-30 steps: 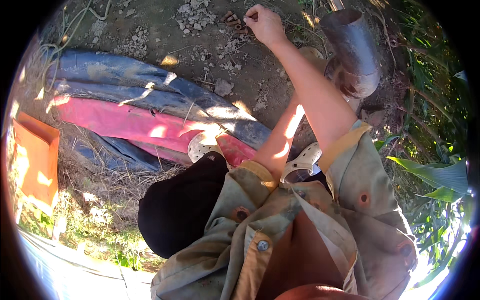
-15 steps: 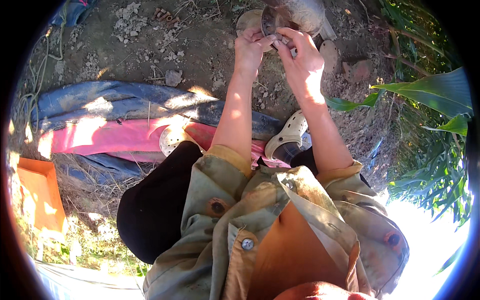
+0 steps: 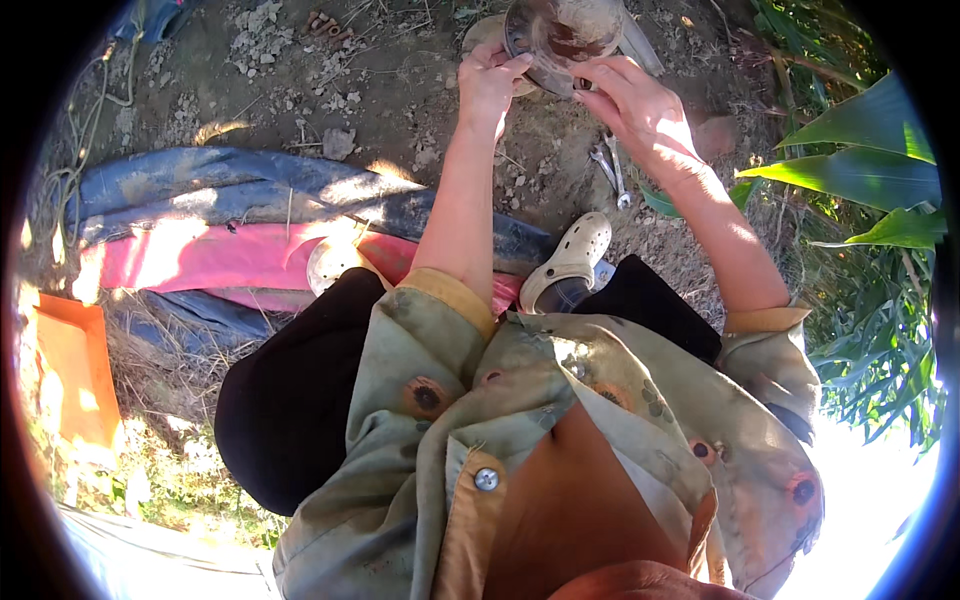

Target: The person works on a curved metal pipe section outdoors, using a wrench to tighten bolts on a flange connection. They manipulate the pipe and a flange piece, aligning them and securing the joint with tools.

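Pipe flange between two bare hands, over dirt
Left hand at its rim, grip unclear; right hand beside its lower edge, grip pinching a small dark piece, near wrenches.

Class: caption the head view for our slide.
Left hand and right hand at a dirty metal pipe, wrenches lying on soil.

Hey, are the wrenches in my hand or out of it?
Out: the wrenches lie on the dirt, apart from the right hand, whose fingertips are near the metal pipe.
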### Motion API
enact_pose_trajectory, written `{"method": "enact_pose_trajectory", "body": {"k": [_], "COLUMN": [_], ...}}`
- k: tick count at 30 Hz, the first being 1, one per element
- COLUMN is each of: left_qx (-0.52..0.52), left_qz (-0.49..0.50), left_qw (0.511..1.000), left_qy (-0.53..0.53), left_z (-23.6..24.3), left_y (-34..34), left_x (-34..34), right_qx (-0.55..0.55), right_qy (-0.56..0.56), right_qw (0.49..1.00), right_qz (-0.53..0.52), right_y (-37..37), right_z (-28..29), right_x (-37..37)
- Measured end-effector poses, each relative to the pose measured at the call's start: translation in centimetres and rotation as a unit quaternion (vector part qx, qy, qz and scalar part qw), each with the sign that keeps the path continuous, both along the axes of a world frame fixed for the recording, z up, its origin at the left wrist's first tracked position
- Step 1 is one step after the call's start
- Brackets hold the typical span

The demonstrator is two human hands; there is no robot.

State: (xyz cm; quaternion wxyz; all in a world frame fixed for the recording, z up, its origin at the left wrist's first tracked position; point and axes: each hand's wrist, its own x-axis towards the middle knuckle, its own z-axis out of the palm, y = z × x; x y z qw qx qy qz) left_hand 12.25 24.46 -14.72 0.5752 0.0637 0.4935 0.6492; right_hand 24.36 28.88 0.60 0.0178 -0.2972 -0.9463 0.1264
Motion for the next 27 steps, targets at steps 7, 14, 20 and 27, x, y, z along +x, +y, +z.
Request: {"method": "enact_pose_trajectory", "body": {"k": [7,14,20,27], "left_qx": [0.034,0.027,0.034,0.073], "left_qz": [-0.018,-0.061,0.010,0.016], "left_qw": [0.997,0.988,0.989,0.988], "left_qy": [-0.060,-0.137,-0.145,-0.138], "left_z": [-0.1,0.2,-0.4,-0.1], "left_y": [0.0,-1.4,-0.7,0.0], "left_x": [-0.5,-2.4,0.2,-0.3], "right_qx": [-0.148,-0.012,0.008,-0.294], "right_qy": [0.202,0.242,0.134,0.066], "right_qw": [0.929,0.935,0.974,0.924], "right_qz": [-0.270,-0.259,-0.184,-0.237], "right_y": [-2.3,-4.3,5.8,14.3], "right_z": [-6.5,-8.7,0.9,0.7], "right_x": [-2.7,-3.3,2.9,3.2]}}
